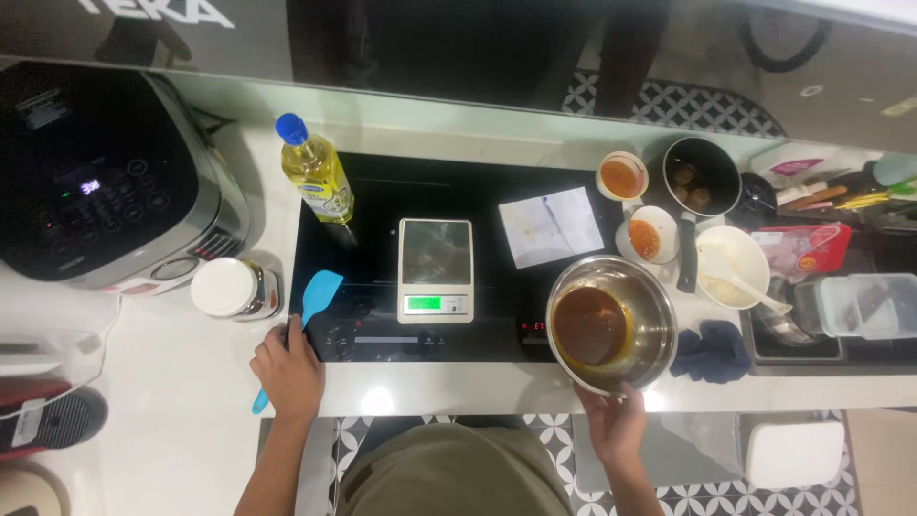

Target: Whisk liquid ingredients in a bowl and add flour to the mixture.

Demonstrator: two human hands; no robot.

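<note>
My left hand [288, 371] rests on the counter over the handle of a blue spatula [315, 296], fingers curled around it. My right hand [614, 420] grips the near rim of a steel mixing bowl [642, 304] that holds dark brown sauce. The bowl sits at the right end of a black induction cooktop [373, 205]. A small kitchen scale [436, 270] with a lit green display stands in the middle of the cooktop, between my two hands.
A bottle of yellow oil [314, 173], a white-lidded jar [232, 289] and a large black cooker [95, 182] stand at the left. A paper sheet [551, 226], small sauce bowls [623, 177], a black pot [703, 176], a white bowl [732, 268], a dark cloth [712, 352] and containers [864, 306] crowd the right.
</note>
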